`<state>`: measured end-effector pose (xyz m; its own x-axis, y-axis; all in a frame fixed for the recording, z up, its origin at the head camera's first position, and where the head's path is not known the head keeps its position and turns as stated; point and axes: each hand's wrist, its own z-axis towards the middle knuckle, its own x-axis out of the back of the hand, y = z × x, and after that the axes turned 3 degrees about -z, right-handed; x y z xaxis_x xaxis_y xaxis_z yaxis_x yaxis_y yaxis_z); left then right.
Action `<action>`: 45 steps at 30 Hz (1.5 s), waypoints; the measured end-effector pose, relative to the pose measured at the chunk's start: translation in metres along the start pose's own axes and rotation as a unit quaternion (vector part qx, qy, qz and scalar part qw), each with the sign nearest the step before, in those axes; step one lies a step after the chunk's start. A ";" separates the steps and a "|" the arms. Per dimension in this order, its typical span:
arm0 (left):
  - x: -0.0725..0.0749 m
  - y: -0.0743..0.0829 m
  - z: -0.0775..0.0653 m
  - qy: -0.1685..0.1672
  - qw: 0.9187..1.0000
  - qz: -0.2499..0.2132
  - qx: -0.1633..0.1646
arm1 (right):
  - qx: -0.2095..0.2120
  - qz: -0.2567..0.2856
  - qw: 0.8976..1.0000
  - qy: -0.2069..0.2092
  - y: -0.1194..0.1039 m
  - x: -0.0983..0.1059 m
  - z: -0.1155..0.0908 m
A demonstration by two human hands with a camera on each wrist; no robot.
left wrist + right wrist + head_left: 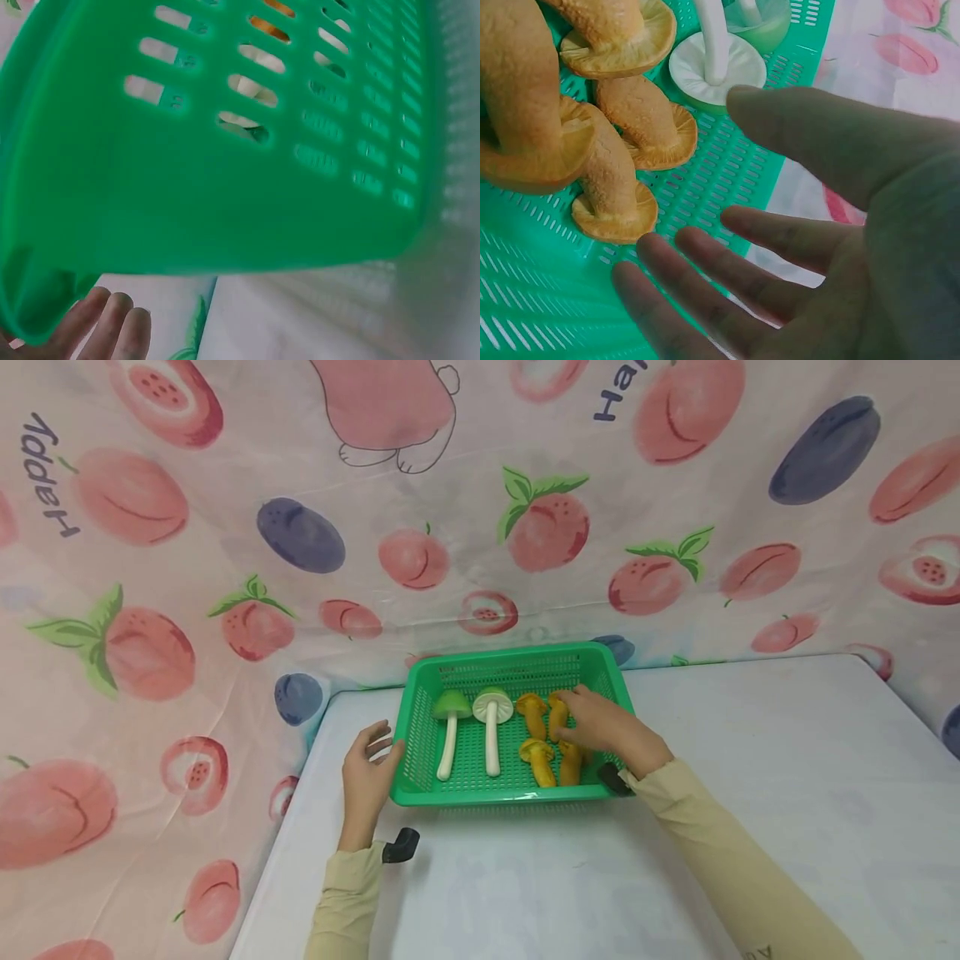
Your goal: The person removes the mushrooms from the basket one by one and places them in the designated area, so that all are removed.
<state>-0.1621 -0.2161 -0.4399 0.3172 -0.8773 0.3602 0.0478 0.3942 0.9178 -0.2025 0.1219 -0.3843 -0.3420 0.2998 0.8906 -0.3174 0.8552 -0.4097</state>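
A green plastic basket [517, 797] holds two toy mushrooms with green caps and white stems [492, 739] on its left side and several yellow-brown mushrooms [538, 762] on its right. My left hand [365, 785] is beside the basket's left end, fingers loosely bent near the rim; whether it touches is unclear. In the left wrist view, fingertips [112, 322] show below the rim. Over the basket's right side is my right hand [607, 727], close to the yellow-brown mushrooms. The right wrist view shows its thumb and fingers [705, 270] spread, with nothing between them.
The basket stands on a white-covered table [787, 760], near a fruit-printed cloth [465, 527] hanging behind and at the left. Small black devices are on both wrists, the left one [401, 845] just in front of the basket's near left corner.
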 end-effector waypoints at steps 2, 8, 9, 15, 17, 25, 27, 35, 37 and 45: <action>-0.003 -0.001 0.002 0.000 1.000 -0.008 0.006 | -0.001 0.007 1.000 -0.005 0.002 0.000 0.002; -0.012 -0.004 0.005 0.005 1.000 -0.016 0.010 | -0.004 0.019 1.000 -0.015 0.006 0.000 0.006; -0.013 -0.005 0.005 0.005 1.000 -0.016 0.010 | -0.005 0.020 1.000 -0.017 0.006 0.001 0.006; -0.019 -0.008 0.002 0.001 0.999 -0.027 0.022 | -0.014 0.030 0.999 -0.038 0.012 0.002 0.008; -0.020 -0.008 0.002 0.002 0.999 -0.031 0.026 | -0.015 0.032 0.998 -0.045 0.014 0.002 0.008; -0.025 -0.006 0.001 0.002 0.999 -0.024 0.030 | -0.034 0.028 0.997 -0.071 0.026 -0.001 0.013; -0.026 -0.005 0.001 0.003 0.999 -0.022 0.029 | -0.038 0.027 0.996 -0.076 0.027 -0.001 0.013; -0.025 -0.005 -0.003 -0.001 0.999 -0.036 0.031 | -0.050 0.045 0.993 -0.098 0.026 -0.007 0.015; -0.021 -0.007 -0.004 0.001 0.999 -0.039 0.036 | -0.047 0.049 0.992 -0.104 0.024 -0.009 0.017; -0.017 -0.008 -0.001 0.005 0.999 -0.041 0.035 | -0.047 0.057 0.990 -0.116 0.023 -0.012 0.025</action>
<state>-0.1665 -0.2039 -0.4532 0.3253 -0.9026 0.2820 0.0079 0.3008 0.9537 -0.2279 0.1280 -0.4095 -0.5683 0.3015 0.7656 -0.1840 0.8603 -0.4754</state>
